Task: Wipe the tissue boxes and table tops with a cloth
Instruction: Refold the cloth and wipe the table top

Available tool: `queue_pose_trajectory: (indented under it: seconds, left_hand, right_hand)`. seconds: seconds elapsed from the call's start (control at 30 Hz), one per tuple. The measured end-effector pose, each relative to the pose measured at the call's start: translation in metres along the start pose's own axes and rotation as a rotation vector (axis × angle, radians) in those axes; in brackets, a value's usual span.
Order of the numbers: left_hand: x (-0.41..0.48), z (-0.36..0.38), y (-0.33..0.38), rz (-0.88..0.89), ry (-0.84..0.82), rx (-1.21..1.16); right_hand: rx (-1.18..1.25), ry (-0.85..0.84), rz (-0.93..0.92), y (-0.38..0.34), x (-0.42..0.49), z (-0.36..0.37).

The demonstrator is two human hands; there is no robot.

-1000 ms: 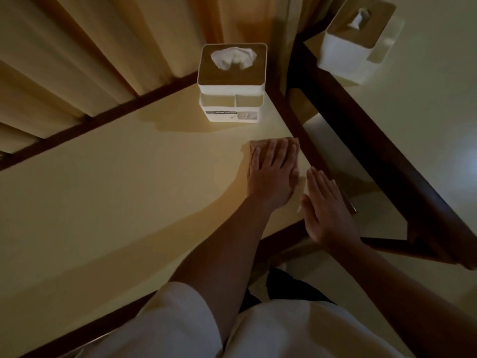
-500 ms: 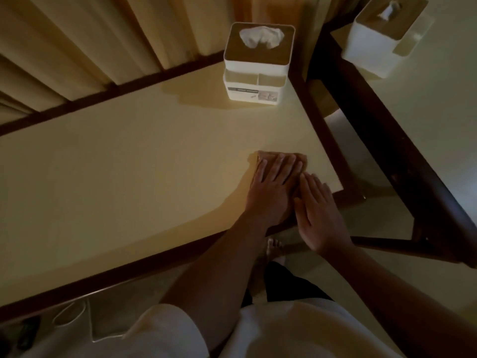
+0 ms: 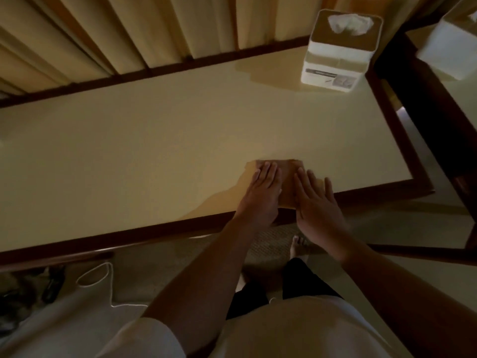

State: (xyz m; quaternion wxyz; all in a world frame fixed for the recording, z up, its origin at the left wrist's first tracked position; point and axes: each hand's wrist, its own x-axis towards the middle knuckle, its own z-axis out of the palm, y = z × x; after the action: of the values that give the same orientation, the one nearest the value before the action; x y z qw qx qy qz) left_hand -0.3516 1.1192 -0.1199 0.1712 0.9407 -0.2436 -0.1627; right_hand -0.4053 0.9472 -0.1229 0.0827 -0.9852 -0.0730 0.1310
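Observation:
A folded brownish cloth (image 3: 287, 182) lies flat on the cream table top (image 3: 154, 140), near its front edge. My left hand (image 3: 260, 195) presses on the cloth's left part with straight fingers. My right hand (image 3: 316, 202) lies flat on its right part, fingers spread. A white tissue box (image 3: 340, 50) with a brown lid and a tissue sticking out stands at the table's far right corner. A second white tissue box (image 3: 450, 45) stands on the neighbouring table at the right edge of the view.
Pleated curtains (image 3: 129, 29) hang behind the table. A dark wooden frame (image 3: 402, 140) borders the table, with a gap to the neighbouring table. A white cord (image 3: 103, 277) lies on the floor below, and my bare foot (image 3: 296, 248) shows under the table's edge.
Both hands have slid the cloth leftwards and towards the front edge, away from the tissue box. My right hand, earlier beside the cloth, now lies on it.

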Motion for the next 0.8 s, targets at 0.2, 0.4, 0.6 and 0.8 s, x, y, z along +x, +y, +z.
queue_pose_trajectory:
  seconds: [0.2,0.4,0.6,0.8]
  left_hand:
    - [-0.057,-0.009,-0.053,-0.119,0.071,0.014]
    - [-0.102,-0.022,-0.096,-0.154,0.134,0.062]
    - [-0.122,-0.029,-0.128,-0.188,0.159,0.057]
    - [-0.128,-0.039,-0.154,-0.214,0.175,0.062]
  right_hand:
    - [-0.046,-0.057,-0.061,-0.077,0.011,0.010]
    - [-0.022,-0.031,-0.130,-0.136,0.017,0.022]
    - [-0.027,-0.017,-0.174,-0.171,0.030,0.030]
    - [-0.071,-0.035,-0.214,-0.197,0.047,0.022]
